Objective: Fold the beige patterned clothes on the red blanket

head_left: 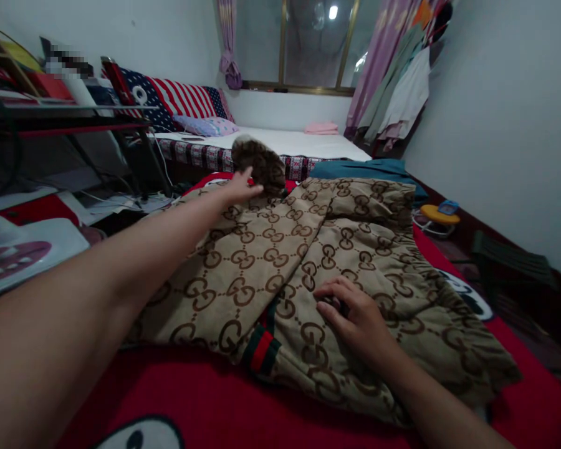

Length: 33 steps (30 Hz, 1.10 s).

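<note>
A tan garment (280, 249) with a brown interlocking print and a green-red stripe trim lies spread on a red blanket (206, 399). My left hand (243, 185) is stretched far forward and grips the garment's far corner, lifting a bunched fold (259, 163) off the surface. My right hand (350, 315) rests flat on the near middle of the garment, fingers curled down onto the cloth.
A mattress (299, 144) with a pink folded cloth (321, 128) and pillows (206, 125) lies beyond. A dark rack (75, 118) stands at left, a white appliance (23, 255) near my left arm. Clothes (402, 87) hang at right by the window; a yellow object (439, 215) sits on the floor.
</note>
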### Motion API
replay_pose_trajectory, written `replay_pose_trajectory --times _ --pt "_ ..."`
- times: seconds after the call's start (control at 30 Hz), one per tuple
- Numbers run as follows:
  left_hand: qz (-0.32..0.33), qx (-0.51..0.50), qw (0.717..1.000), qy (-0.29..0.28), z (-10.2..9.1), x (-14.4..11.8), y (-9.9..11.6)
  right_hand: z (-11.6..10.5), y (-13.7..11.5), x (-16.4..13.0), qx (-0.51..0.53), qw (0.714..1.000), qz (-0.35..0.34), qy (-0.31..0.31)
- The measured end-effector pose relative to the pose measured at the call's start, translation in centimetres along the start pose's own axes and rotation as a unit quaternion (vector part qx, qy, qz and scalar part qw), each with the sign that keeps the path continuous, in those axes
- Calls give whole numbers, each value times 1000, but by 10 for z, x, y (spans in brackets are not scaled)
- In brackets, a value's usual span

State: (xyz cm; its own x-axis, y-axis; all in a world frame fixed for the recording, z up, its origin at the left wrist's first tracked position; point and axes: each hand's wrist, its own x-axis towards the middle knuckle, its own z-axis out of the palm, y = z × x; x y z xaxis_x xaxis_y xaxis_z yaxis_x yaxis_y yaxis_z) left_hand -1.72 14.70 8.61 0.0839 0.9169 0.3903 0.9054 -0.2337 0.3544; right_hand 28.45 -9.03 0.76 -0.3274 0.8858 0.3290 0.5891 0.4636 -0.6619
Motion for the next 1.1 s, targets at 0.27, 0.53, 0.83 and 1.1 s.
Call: replay_pose_trajectory --times 0.27,0.53,0.83,1.1 --pt "-7 54 990 -129 62 -58 -9 0 0 0 0 1000 0 2" --pt "27 -70 997 -35 47 -85 25 3 0 2 -25 1000 -3 18" --pt "201 -118 956 -178 6 -94 57 2 4 1 -1 1000 -25 14" --pt "-28 18 986 162 -70 -94 -24 -12 -1 -4 49 999 12 22"
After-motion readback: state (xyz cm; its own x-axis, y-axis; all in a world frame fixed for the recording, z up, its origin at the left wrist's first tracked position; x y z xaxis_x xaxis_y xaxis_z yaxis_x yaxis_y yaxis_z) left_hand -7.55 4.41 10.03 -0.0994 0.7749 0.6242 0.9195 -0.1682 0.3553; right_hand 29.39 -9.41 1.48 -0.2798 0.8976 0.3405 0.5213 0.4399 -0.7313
